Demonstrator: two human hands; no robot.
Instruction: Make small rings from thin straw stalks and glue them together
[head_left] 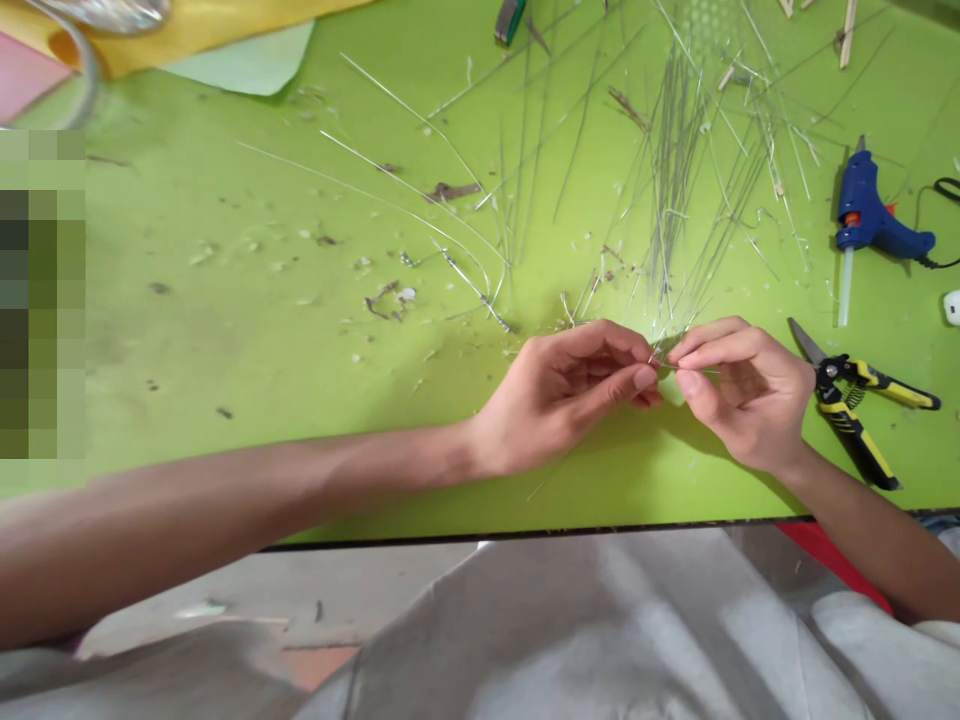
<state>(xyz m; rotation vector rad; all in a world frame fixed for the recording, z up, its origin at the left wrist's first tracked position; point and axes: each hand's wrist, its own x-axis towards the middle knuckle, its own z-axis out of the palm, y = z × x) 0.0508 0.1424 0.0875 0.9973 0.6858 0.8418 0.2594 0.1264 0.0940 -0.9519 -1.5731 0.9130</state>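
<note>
My left hand [574, 395] pinches a thin silvery wire [655, 354] between thumb and fingers near the front of the green table [247, 380]. Close by on its right, my right hand [742, 390] is closed too, its thumb and fingertips pinching a thin wire end that sticks out to the right. The fingertips of both hands almost meet. Just beyond them lies a loose bundle of straight wires [670, 180]. Left of the bundle is a short twisted wire piece [476, 290]. How the held wire is bent between the fingers is too small to tell.
Yellow-and-black pruning shears [844, 385] lie open beside my right hand. Behind them is a blue glue gun [870, 205] with a glue stick. Coloured sheets [240, 60] cover the far left corner. Wood and glue scraps are scattered about. The table's front edge runs under my forearms.
</note>
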